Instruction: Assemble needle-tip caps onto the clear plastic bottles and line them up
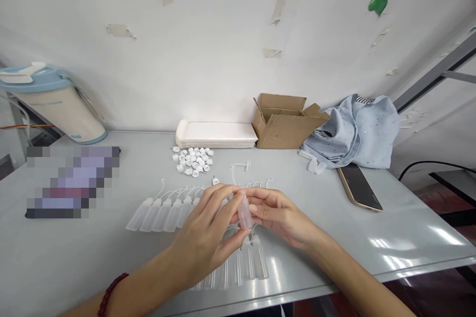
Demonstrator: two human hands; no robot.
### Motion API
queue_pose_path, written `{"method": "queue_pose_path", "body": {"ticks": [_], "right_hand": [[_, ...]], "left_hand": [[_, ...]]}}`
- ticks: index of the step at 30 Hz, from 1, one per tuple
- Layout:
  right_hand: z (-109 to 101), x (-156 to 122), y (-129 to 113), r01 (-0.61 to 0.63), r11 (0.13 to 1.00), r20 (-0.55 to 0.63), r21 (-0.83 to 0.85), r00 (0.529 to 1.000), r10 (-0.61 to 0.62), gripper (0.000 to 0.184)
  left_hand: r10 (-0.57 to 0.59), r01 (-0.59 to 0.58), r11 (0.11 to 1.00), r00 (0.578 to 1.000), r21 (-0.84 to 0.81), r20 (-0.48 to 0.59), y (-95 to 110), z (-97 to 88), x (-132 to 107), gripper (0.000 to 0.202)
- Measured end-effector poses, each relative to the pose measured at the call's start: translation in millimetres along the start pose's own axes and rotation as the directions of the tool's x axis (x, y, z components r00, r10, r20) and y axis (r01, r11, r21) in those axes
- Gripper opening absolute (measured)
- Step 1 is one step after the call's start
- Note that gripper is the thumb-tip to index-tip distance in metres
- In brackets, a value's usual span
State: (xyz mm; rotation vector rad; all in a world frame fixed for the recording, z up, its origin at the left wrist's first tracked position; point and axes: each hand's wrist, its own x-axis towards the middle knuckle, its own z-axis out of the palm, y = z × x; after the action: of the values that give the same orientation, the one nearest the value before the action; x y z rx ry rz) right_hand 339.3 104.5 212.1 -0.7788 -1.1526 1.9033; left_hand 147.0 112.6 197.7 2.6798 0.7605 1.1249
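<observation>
A small translucent plastic bottle (245, 215) is held between my two hands, nearly upright above the table. My left hand (206, 225) pinches it, the index finger at its top and the thumb at its base. The thumb and fingers of my right hand (280, 213) close on its other side. A thin white strap (234, 174) rises behind my fingertips; where it joins is hidden. Similar bottles lie in a row (159, 215) left of and behind my hands, partly covered. Others lie in a nearer row (256, 257) below them.
White caps (193, 160) lie heaped behind the bottles, with one cap (215, 181) apart. White trays (219, 133) and an open cardboard box (286, 124) stand by the wall. At right are blue cloth (364, 131) and a phone (359, 188); at left, a tumbler (63, 109) and a pixelated object (74, 183).
</observation>
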Motion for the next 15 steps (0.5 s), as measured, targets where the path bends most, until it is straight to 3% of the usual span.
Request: {"method": "queue_pose_path", "body": {"ticks": [6,15], "right_hand": [[4.3,-0.7,-3.2,0.02,0.977,0.038,-0.211,0.999,-0.012,0.028],[3.8,-2.1,-6.8,0.034,0.966,0.067,-0.258,0.998,-0.017,0.023]], "left_hand": [[0.096,-0.097,0.99,0.995,0.098,0.021,1.1,2.8,0.4,0.041],[0.145,-0.142,0.981,0.989,0.129,-0.007,0.9,1.0,-1.6,0.042]]}}
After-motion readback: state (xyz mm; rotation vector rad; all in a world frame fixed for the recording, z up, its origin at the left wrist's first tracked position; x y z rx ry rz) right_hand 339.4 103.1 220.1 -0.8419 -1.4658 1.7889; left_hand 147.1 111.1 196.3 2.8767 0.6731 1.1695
